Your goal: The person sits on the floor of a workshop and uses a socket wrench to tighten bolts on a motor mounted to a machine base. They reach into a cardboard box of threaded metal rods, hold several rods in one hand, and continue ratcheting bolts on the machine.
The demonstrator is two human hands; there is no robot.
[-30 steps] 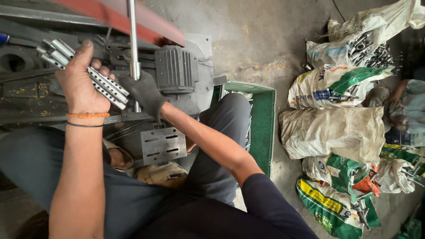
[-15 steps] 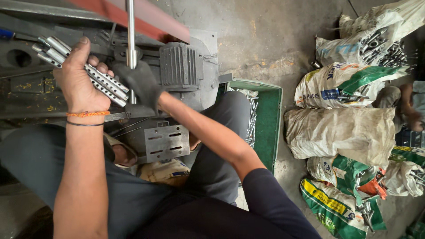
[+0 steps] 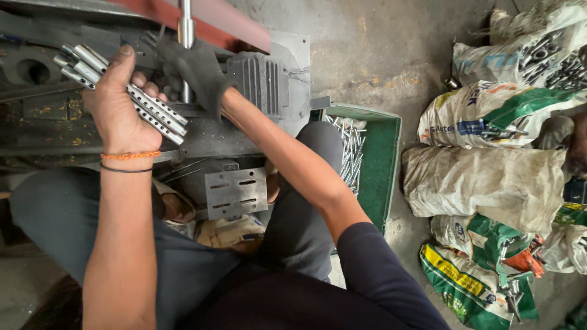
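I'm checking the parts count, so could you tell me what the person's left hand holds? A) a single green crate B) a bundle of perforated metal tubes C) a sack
B: the left hand grips a bundle of silvery metal tubes with rows of holes.

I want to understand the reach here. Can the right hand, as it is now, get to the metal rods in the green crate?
Probably yes. The right hand in its dark glove holds the upright steel rod, but the green crate sits open beside the right knee, rods uncovered, nothing between.

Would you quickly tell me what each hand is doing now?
Left hand: closed around a bundle of metal tubes.
Right hand: gloved, gripping the upright steel rod.
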